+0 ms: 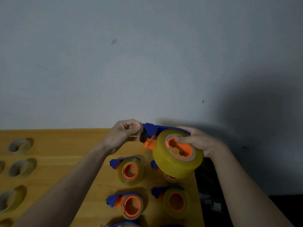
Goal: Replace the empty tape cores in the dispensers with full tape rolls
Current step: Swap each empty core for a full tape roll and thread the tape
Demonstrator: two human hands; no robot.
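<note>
I hold a blue and orange tape dispenser [151, 131] in the air above the far part of the wooden table [65, 145]. A full yellowish tape roll [165, 163] sits on its orange hub. My right hand [200, 141] grips the roll and the dispenser's back, thumb across the hub. My left hand [124, 133] pinches the tape end at the dispenser's front, by the dark roller. Several more loaded dispensers [129, 171] lie on the table below. Thin, nearly empty tape cores [20, 145] lie at the left.
A grey wall rises right behind the table. A dark object [209, 194] lies off the table's right edge, with dark floor beyond it. The dispensers on the table stand in two columns under my hands.
</note>
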